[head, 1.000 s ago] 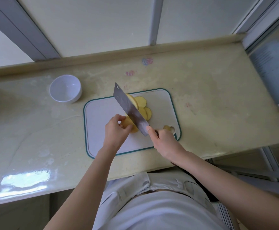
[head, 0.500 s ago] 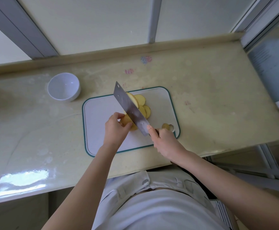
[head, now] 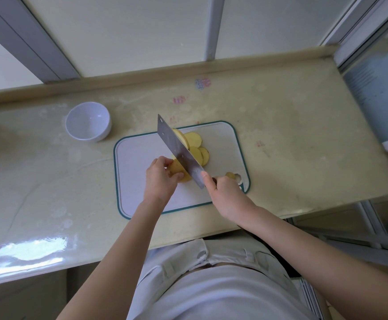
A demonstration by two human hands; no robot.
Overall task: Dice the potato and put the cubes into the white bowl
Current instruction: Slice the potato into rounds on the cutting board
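Note:
On the white cutting board [head: 137, 155] my left hand [head: 159, 181] grips the uncut end of the potato [head: 177, 168] with curled fingers. My right hand [head: 225, 192] holds the handle of a cleaver [head: 179, 152], index finger laid along the blade. The blade stands on the potato just right of my left fingers. Several round yellow slices [head: 196, 146] lie fanned on the board behind the blade. A small potato end piece [head: 230, 175] lies by the board's hanging hole. The white bowl [head: 88, 122] stands empty on the counter, to the left of the board.
The beige counter [head: 292, 135] runs to a raised back ledge below a window wall. Its right end stops near a glass door [head: 377, 93]. The near edge sits just in front of my waist. A wet, shiny patch [head: 31, 248] covers the counter's left front.
The cleaver and both hands stay at the same spot on the potato; only the view has shifted slightly. The slices have not moved.

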